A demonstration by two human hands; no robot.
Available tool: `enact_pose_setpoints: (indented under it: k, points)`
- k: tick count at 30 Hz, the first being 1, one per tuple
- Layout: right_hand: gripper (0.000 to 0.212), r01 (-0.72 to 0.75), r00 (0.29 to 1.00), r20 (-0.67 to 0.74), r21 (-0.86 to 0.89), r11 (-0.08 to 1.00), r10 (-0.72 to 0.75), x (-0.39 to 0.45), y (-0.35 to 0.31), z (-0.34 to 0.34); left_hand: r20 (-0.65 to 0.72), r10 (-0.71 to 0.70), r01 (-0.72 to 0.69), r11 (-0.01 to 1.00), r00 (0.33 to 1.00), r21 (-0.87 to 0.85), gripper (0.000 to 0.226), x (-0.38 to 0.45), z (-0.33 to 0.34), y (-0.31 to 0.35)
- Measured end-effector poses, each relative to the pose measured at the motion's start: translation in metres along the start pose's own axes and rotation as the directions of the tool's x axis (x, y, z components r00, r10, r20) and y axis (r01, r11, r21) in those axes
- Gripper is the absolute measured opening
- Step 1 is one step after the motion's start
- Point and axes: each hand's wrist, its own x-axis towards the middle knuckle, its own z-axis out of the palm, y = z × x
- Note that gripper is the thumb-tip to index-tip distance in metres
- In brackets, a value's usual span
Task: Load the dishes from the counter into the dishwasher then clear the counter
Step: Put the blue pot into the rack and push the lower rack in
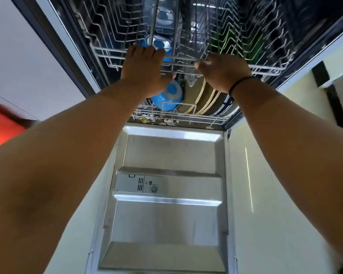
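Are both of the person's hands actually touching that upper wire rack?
Touching. The head view shows the left hand with fingers hooked over the upper rack's front rail, and the right hand gripping the same rail.

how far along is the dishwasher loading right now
Some loading looks done: a blue bowl and brown plates stand in the lower rack, and green items sit in the upper rack. In hand: left hand and right hand grip that rack's front rail. The door is open; the counter is out of view.
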Motion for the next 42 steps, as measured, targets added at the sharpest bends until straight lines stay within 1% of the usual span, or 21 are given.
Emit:
enact_pose_setpoints:
  k: [2, 4, 6, 8, 9, 11, 13, 15, 17, 20, 22, 23, 25, 27, 30, 32, 33, 35, 38, 40, 42]
  points:
    - [0.057, -0.003, 0.998, 0.055, 0.028, 1.0, 0.002, -0.016, -0.005, -0.008, -0.031, -0.048, 0.046, 0.996, 0.998, -0.08, 0.062, -0.01, -0.008, 0.007]
    - [0.055, 0.008, 0.997, 0.079, 0.02, 1.0, -0.009, -0.042, -0.011, -0.013, -0.098, -0.063, 0.045, 0.983, 0.993, -0.176, 0.056, -0.034, -0.01, 0.014]
    - [0.053, -0.001, 0.99, 0.138, 0.025, 1.0, -0.003, -0.078, -0.015, -0.014, -0.115, -0.063, 0.035, 0.972, 0.991, -0.231, 0.052, -0.071, -0.012, 0.021]
    - [0.051, -0.028, 0.986, 0.165, 0.036, 0.999, 0.021, -0.117, -0.017, -0.01, -0.077, -0.061, 0.045, 0.979, 0.995, -0.199, 0.049, -0.11, -0.014, 0.029]
    - [0.048, -0.013, 0.991, 0.137, 0.025, 1.0, 0.009, -0.139, -0.018, -0.006, -0.061, -0.063, 0.05, 0.98, 0.996, -0.191, 0.047, -0.131, -0.017, 0.032]
    - [0.044, 0.043, 0.997, 0.063, -0.017, 0.999, -0.042, -0.178, -0.021, 0.005, -0.028, -0.057, 0.049, 0.969, 0.998, -0.241, 0.044, -0.171, -0.024, 0.036]
    - [0.053, 0.053, 0.998, 0.028, -0.009, 0.999, -0.052, -0.209, -0.026, 0.014, 0.043, -0.037, 0.048, 0.952, 0.998, -0.302, 0.044, -0.205, -0.03, 0.039]
    - [0.058, 0.033, 0.999, 0.042, 0.015, 0.999, -0.034, -0.235, -0.03, 0.018, 0.102, -0.029, 0.06, 0.948, 0.994, -0.313, 0.044, -0.231, -0.034, 0.043]
    - [0.059, 0.017, 0.996, 0.092, 0.011, 1.0, -0.018, -0.255, -0.032, 0.018, 0.157, -0.039, 0.088, 0.943, 0.987, -0.321, 0.041, -0.249, -0.038, 0.051]
    - [0.059, -0.02, 0.992, 0.127, 0.042, 0.999, 0.014, -0.273, -0.027, 0.015, 0.217, -0.048, 0.127, 0.922, 0.975, -0.365, 0.034, -0.264, -0.049, 0.063]
    - [0.05, -0.055, 0.985, 0.17, 0.076, 0.996, 0.041, -0.277, -0.027, 0.009, 0.228, -0.059, 0.149, 0.905, 0.972, -0.4, 0.033, -0.268, -0.06, 0.068]
    - [0.045, -0.06, 0.979, 0.198, 0.083, 0.995, 0.043, -0.278, -0.029, 0.006, 0.256, -0.059, 0.162, 0.899, 0.965, -0.406, 0.033, -0.268, -0.064, 0.069]
    - [0.041, -0.07, 0.963, 0.263, 0.054, 0.996, 0.053, -0.281, -0.037, -0.003, 0.313, -0.037, 0.164, 0.907, 0.949, -0.389, 0.032, -0.269, -0.073, 0.07]
    - [0.036, -0.099, 0.947, 0.311, 0.063, 0.993, 0.075, -0.291, -0.044, -0.007, 0.328, -0.027, 0.167, 0.898, 0.944, -0.406, 0.029, -0.276, -0.08, 0.07]
    - [0.036, -0.059, 0.942, 0.33, -0.01, 0.998, 0.059, -0.316, -0.049, 0.0, 0.365, -0.004, 0.173, 0.886, 0.931, -0.431, 0.026, -0.298, -0.087, 0.071]
    - [0.041, -0.107, 0.933, 0.346, -0.011, 0.994, 0.104, -0.335, -0.05, 0.004, 0.359, 0.006, 0.168, 0.876, 0.933, -0.452, 0.026, -0.317, -0.093, 0.075]
    - [0.047, -0.132, 0.932, 0.34, -0.008, 0.991, 0.127, -0.341, -0.049, 0.006, 0.346, 0.003, 0.173, 0.861, 0.938, -0.478, 0.025, -0.324, -0.095, 0.076]
    - [0.055, -0.135, 0.932, 0.338, -0.021, 0.991, 0.134, -0.348, -0.049, 0.005, 0.32, 0.008, 0.165, 0.845, 0.947, -0.509, 0.023, -0.332, -0.097, 0.08]
    - [0.036, -0.146, 0.926, 0.355, 0.013, 0.989, 0.132, -0.349, -0.053, -0.004, 0.318, 0.033, 0.142, 0.848, 0.948, -0.511, 0.023, -0.334, -0.098, 0.08]
    - [0.036, -0.186, 0.909, 0.39, 0.056, 0.981, 0.15, -0.343, -0.059, -0.01, 0.408, 0.069, 0.152, 0.86, 0.91, -0.486, 0.028, -0.328, -0.098, 0.076]
    - [0.039, -0.196, 0.887, 0.431, 0.019, 0.98, 0.169, -0.348, -0.064, -0.018, 0.52, 0.14, 0.115, 0.897, 0.842, -0.427, 0.044, -0.33, -0.105, 0.07]
